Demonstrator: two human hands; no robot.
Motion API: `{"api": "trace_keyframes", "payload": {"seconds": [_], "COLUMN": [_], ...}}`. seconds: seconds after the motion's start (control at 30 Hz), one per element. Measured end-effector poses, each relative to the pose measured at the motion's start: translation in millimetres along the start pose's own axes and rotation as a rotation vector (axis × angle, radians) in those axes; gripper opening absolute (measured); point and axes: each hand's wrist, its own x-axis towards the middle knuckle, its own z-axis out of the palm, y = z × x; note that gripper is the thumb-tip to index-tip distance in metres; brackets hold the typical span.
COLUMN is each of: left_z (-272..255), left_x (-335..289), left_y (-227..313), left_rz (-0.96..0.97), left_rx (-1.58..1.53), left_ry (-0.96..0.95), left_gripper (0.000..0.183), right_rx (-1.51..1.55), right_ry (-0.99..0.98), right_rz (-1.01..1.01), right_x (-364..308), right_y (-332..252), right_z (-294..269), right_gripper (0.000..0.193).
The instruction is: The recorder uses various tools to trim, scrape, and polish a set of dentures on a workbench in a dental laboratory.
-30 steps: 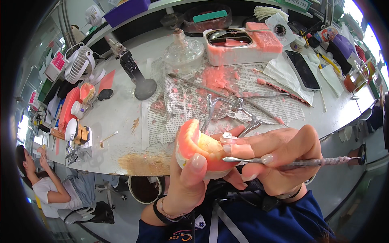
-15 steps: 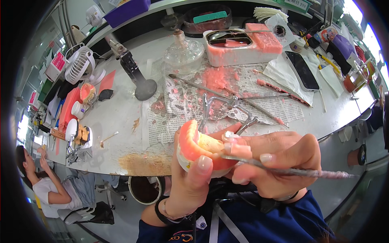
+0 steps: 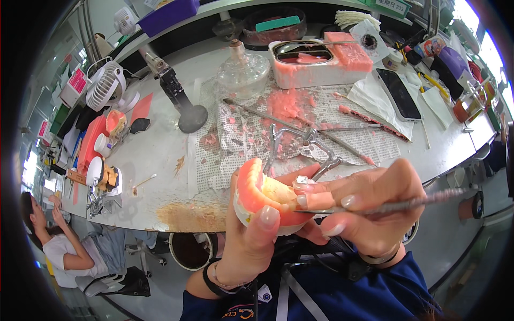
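My left hand (image 3: 247,243) is wrapped round a dental model with a pink wax denture base (image 3: 249,188), its thumb pressed on the front rim. A row of teeth runs along the arch, and a pale cast surface shows inside. In my right hand (image 3: 377,208) is a slim metal wax carver (image 3: 436,199), pinched between thumb and fingers. Its thin tip touches or nearly touches the wax on the model's right side. Right behind the model, a metal articulator frame (image 3: 308,136) rests on the newspaper.
Wax-spattered newspaper (image 3: 209,155) carries other metal tools (image 3: 267,115). Beyond stand a glass spirit lamp (image 3: 243,72) and a wax-coated tray (image 3: 300,77). At right lies a phone (image 3: 399,95); at left are a nozzle (image 3: 191,119), a small fan (image 3: 106,85) and another mounted model (image 3: 107,176). A person (image 3: 72,246) sits far left.
The carver's outer end has swung away from me, with my right hand turning along. Its tip has moved slightly along the wax. My left hand and the model stay nearly still.
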Motion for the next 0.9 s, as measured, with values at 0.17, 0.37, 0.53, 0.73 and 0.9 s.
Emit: {"api": "trace_keyframes", "payload": {"seconds": [0.17, 0.37, 0.53, 0.73, 0.9], "left_z": [-4, -6, -3, -3, -4], "left_x": [1, 1, 2, -2, -1], "left_y": [6, 8, 3, 5, 7], "left_rz": [-0.076, -0.126, -0.095, -0.082, -0.032], "left_rx": [-0.046, -0.047, -0.015, 0.003, -0.053], "left_ry": [-0.066, -0.093, -0.043, -0.065, -0.106], "left_gripper": [0.084, 0.089, 0.089, 0.084, 0.067], "right_rx": [0.312, 0.332, 0.075, -0.254, -0.128], "right_ry": [0.368, 0.274, 0.171, 0.103, 0.239], "right_rz": [0.195, 0.044, -0.089, -0.143, 0.058], "right_x": [-1, -2, -3, 0, 6], "right_y": [8, 8, 11, 5, 10], "right_z": [16, 14, 17, 12, 13], "right_gripper": [0.032, 0.033, 0.03, 0.025, 0.022]}}
